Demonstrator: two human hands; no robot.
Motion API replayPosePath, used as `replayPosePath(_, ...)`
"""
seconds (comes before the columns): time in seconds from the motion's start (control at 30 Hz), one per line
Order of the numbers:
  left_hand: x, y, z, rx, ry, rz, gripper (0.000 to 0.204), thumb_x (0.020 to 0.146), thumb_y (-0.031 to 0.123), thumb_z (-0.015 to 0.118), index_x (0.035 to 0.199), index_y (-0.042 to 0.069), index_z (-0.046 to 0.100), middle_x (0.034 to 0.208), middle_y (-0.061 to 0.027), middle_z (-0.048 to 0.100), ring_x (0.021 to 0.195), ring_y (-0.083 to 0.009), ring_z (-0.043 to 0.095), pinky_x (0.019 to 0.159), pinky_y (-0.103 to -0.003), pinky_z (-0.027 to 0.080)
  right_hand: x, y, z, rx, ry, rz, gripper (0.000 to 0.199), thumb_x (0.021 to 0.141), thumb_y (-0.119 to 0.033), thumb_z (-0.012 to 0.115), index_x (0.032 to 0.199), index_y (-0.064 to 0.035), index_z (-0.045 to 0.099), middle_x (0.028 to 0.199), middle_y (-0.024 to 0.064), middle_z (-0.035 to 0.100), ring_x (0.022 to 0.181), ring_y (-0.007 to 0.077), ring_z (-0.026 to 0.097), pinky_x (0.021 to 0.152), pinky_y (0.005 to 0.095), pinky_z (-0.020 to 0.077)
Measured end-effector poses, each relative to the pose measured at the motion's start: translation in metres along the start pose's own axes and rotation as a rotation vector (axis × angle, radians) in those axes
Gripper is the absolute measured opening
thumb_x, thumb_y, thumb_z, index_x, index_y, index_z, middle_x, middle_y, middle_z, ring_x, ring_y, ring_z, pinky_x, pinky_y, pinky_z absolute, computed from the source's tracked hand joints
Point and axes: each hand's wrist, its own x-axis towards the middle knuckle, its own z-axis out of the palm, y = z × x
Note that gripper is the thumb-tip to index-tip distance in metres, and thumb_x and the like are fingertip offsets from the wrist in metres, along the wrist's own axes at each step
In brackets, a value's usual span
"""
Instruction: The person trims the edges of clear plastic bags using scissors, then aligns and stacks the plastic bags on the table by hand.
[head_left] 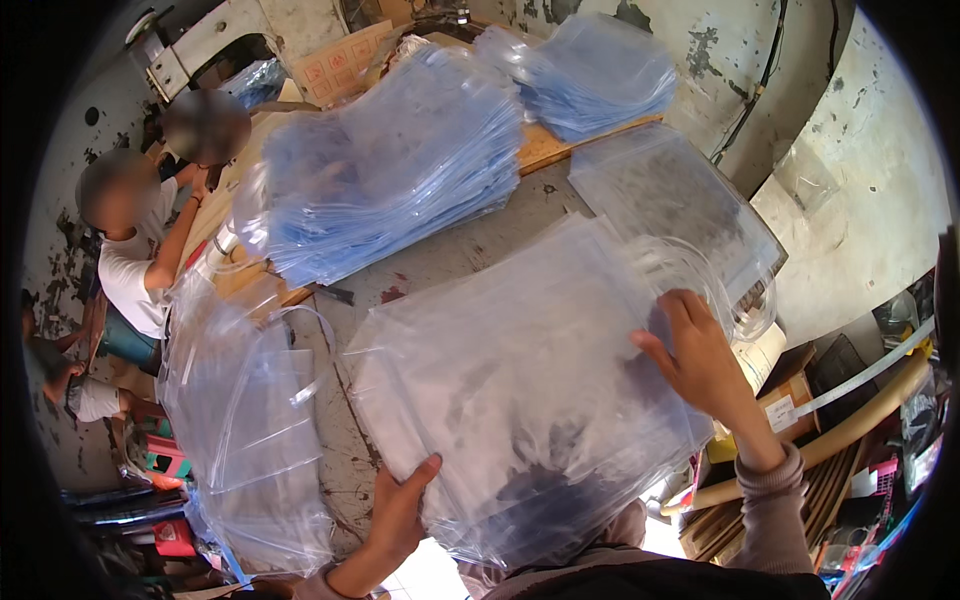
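Clear plastic bags form a stack at the near middle of the desk. Left hand has its grip closed on the stack's near-left corner, thumb on top. Right hand lies on the right edge, fingers curled over it. Bluish bag piles lie farther left, more bags drape near left. Two people sit at far left.

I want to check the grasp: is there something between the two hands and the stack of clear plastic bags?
Nothing visible. The left hand grips the near edge of the stack of clear plastic bags, and the right hand rests directly on its right side.
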Motion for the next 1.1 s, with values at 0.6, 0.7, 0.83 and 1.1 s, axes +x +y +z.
replayPosePath(0.6,-0.001,0.000,0.023,-0.159,-0.242,-0.145,0.051,0.079,0.006,0.065,0.122,0.002,0.037,0.110,-0.0115,0.054,0.100,-0.0186,0.055,0.081,-0.034,0.049,0.042,0.065,-0.020,0.539,-0.385,0.465,0.055,0.069,-0.031,0.077,0.102,0.0063,0.055,0.092,0.0095,0.058,0.088,0.0169,0.054,0.075,0.0287,0.0443)
replayPosePath(0.7,-0.007,0.006,0.023,-0.153,-0.174,-0.098,0.047,0.080,0.010,0.066,0.118,0.001,0.041,0.106,-0.0099,0.056,0.095,-0.0167,0.057,0.081,-0.032,0.049,0.044,0.057,-0.024,0.373,-0.354,0.448,0.062,0.068,-0.031,0.078,0.108,0.0077,0.052,0.094,0.0104,0.058,0.087,0.0169,0.055,0.076,0.0289,0.0444)
replayPosePath(0.83,-0.013,0.018,0.015,-0.125,-0.152,0.026,0.036,0.080,0.010,0.067,0.111,0.001,0.049,0.095,-0.0069,0.061,0.086,-0.0137,0.059,0.078,-0.031,0.049,0.051,0.040,-0.042,0.357,-0.351,0.367,0.064,0.067,-0.029,0.079,0.109,0.0100,0.050,0.094,0.0106,0.058,0.088,0.0169,0.055,0.076,0.0283,0.0444)
replayPosePath(1.1,-0.028,0.079,-0.002,-0.014,-0.013,0.567,0.032,0.076,0.007,0.070,0.104,0.002,0.057,0.089,-0.0057,0.064,0.084,-0.0118,0.060,0.075,-0.026,0.047,0.061,-0.006,-0.053,1.142,-0.070,0.073,0.037,0.068,0.000,0.071,0.100,0.0067,0.054,0.091,0.0087,0.060,0.082,0.0149,0.057,0.077,0.0276,0.0440)
